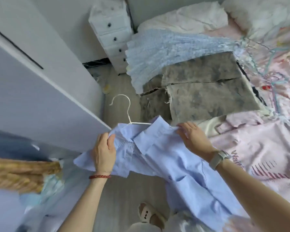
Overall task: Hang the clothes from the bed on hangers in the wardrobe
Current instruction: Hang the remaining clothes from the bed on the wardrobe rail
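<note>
shirt point(166, 151) fitting is the step in hand: left hand point(104, 153) grips one shoulder, right hand point(193, 139) pinches the other, hanger point(124, 111) hook poking out just beyond them. next, it likely needs settling square, then carrying left to the wardrobe point(40, 91).

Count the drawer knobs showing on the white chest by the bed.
4. The dark knobs run down the chest front: top, second, third, lowest beside the blue blanket. The blanket may hide more.
</note>
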`<state>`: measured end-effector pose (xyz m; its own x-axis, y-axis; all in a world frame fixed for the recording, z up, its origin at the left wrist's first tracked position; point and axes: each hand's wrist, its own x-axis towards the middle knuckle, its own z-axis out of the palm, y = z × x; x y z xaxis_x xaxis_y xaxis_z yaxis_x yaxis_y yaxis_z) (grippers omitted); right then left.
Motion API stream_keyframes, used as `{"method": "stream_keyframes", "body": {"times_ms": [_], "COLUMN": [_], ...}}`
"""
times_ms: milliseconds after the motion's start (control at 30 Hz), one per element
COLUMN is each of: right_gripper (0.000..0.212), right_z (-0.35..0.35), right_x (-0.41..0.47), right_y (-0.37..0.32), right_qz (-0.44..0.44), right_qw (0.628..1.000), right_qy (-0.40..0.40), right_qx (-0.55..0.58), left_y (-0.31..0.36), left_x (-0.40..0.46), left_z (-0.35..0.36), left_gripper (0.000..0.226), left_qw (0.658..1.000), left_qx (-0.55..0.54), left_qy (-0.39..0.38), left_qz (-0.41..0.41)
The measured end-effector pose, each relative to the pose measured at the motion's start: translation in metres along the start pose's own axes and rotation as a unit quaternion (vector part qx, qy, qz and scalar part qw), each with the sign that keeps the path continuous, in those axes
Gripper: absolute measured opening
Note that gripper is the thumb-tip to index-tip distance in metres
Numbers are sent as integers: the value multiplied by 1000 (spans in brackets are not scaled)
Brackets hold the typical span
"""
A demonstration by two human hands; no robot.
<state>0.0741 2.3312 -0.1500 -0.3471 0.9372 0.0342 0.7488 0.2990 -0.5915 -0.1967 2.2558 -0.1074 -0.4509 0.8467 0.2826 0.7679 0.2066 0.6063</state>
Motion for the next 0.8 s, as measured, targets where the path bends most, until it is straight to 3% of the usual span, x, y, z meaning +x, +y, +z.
{"method": "stream_keyframes", "body": {"times_ms": [167, 400, 600, 700, 800], "right_gripper": [34, 16, 28, 15, 23], "right_z": [40, 105, 147, 164, 180], "right_x": [49, 52, 43, 45, 51], "right_y": [-143, -321, -443, -500, -549], "right_qz": [-216, -438, -544, -559, -544], "right_qw": [976, 897, 835, 825, 834], "right_qy": [-9, -5, -15, 1, -15], "right_qx": [36, 52, 84, 82, 87], "left_y": [-100, -202, -264, -282, -286], "left_x": [-3, -34, -59, -61, -55], "left_z": [-112, -248, -340, -378, -412], "left_gripper": [35, 42, 40, 49, 51], "left_qw": [979, 916, 878, 853, 838], "left_qx": [-22, 41, 107, 122, 160], "left_qy": [175, 364, 427, 451, 475], "left_qz": [-106, -163, -190, -232, -217]}}
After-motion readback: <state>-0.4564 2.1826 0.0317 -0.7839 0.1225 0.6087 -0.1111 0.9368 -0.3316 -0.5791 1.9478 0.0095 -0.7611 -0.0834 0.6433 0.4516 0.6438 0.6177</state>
